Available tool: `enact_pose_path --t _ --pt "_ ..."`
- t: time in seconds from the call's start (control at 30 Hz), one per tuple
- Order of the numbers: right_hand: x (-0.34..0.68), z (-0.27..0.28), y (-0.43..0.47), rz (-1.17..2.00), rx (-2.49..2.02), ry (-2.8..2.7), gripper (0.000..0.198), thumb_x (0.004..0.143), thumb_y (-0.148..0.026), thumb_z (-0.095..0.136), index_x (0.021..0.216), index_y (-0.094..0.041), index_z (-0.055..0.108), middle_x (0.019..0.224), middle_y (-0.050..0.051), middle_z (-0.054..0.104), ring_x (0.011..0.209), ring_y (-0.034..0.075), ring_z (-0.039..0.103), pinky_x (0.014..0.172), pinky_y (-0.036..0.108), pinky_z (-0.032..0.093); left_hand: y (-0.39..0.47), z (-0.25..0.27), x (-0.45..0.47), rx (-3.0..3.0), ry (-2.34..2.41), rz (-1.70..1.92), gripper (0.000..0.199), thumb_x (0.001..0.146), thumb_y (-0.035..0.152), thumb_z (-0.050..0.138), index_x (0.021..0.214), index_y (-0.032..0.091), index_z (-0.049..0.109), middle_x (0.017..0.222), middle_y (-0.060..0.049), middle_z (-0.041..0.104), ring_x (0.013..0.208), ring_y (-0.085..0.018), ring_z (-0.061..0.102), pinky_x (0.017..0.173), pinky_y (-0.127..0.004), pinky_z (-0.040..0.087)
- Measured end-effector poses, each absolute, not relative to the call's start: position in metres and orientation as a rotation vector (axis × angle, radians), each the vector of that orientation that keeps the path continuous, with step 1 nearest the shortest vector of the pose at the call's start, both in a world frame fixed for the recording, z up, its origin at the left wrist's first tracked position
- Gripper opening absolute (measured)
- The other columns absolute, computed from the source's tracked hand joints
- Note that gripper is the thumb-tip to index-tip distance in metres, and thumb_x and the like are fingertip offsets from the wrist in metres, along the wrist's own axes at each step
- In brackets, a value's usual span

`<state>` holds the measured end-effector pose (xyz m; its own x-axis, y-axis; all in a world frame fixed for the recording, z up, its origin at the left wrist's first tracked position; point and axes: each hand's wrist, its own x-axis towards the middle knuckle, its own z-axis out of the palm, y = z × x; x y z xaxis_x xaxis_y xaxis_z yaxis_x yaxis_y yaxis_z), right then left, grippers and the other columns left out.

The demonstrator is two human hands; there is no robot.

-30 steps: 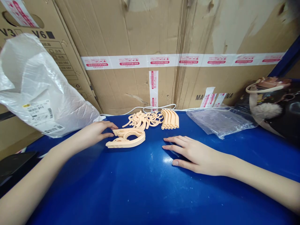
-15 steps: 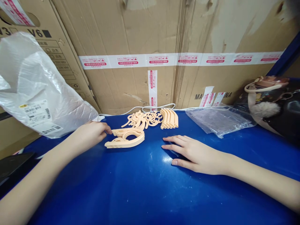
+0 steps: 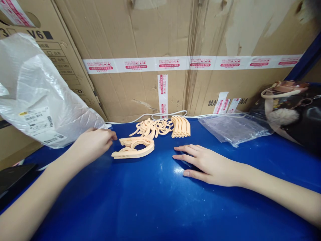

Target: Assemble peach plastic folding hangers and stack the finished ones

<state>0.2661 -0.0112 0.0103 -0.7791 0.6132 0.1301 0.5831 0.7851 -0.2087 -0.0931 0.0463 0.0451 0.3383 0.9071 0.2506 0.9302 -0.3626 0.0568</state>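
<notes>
My left hand point(image 3: 96, 145) rests on the blue table with its fingers curled in, and nothing shows in them. Just right of its fingertips lies a stack of folded peach plastic hangers point(image 3: 140, 154), with a small gap between. Behind the stack is a loose pile of peach hook-shaped pieces point(image 3: 160, 128). Curved peach hanger arms point(image 3: 181, 126) stand side by side in a neat row to the right of that pile. My right hand point(image 3: 200, 164) lies on the table, palm down, fingers spread and holding nothing, in front of the row.
Cardboard boxes point(image 3: 140, 93) with printed tape stand along the back. A white plastic mailer bag point(image 3: 50, 97) leans at the left. Clear plastic bags point(image 3: 235, 130) lie at the back right beside a dark bag point(image 3: 306, 117). A white cable point(image 3: 145, 115) runs along the boxes.
My left hand has drawn back slightly to the left, away from the hanger stack. My right hand and the peach pieces stay where they were.
</notes>
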Motion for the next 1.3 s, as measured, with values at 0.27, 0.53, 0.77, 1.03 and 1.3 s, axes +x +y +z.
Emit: enact_pose_path --t 0.27,0.53,0.77,1.03,1.3 --pt "0.266 0.011 -0.012 0.213 -0.970 -2.807 0.049 0.094 -0.049 0.038 0.137 -0.024 0.044 0.143 0.009 0.041 0.127 0.024 0.041 0.104 0.045 0.034 0.011 0.045 -0.030 -2.477 -1.227 -0.469 0.034 0.092 0.028 0.033 0.115 0.015 0.055 0.117 -0.012 0.060 0.110 -0.027 0.053 0.095 -0.042 0.041" --pt "0.265 0.010 -0.011 0.190 -0.988 -2.720 0.048 0.089 -0.052 0.047 0.125 -0.022 0.056 0.131 0.010 0.053 0.116 0.025 0.051 0.099 0.042 0.040 -0.023 0.003 0.015 -3.002 -0.991 -0.297 0.047 0.095 0.039 0.039 0.138 0.020 0.038 0.140 -0.010 0.047 0.129 -0.025 0.042 0.105 -0.044 0.038" --pt "0.274 0.033 0.011 0.009 -1.155 -2.303 0.027 0.093 -0.040 0.042 0.101 -0.021 0.060 0.105 0.007 0.064 0.094 0.020 0.061 0.083 0.034 0.046 -0.019 0.002 0.012 -3.034 -0.992 -0.341 0.047 0.095 0.038 0.039 0.138 0.020 0.040 0.140 -0.010 0.048 0.128 -0.026 0.045 0.105 -0.044 0.039" --pt "0.270 0.042 0.079 -0.028 -1.944 -2.216 0.046 0.090 -0.055 0.038 0.111 -0.016 0.053 0.095 0.013 0.069 0.087 0.027 0.064 0.071 0.034 0.044 -0.021 0.004 0.011 -3.050 -1.009 -0.283 0.047 0.095 0.039 0.038 0.138 0.018 0.040 0.141 -0.010 0.046 0.130 -0.025 0.043 0.106 -0.044 0.038" --pt "0.256 0.035 0.120 0.152 -2.139 -2.134 0.072 0.082 -0.067 0.042 0.123 -0.008 0.047 0.116 0.021 0.062 0.106 0.033 0.060 0.081 0.038 0.045 -0.021 0.004 0.010 -3.062 -1.007 -0.350 0.046 0.095 0.038 0.040 0.137 0.020 0.041 0.140 -0.010 0.048 0.128 -0.026 0.044 0.105 -0.045 0.040"
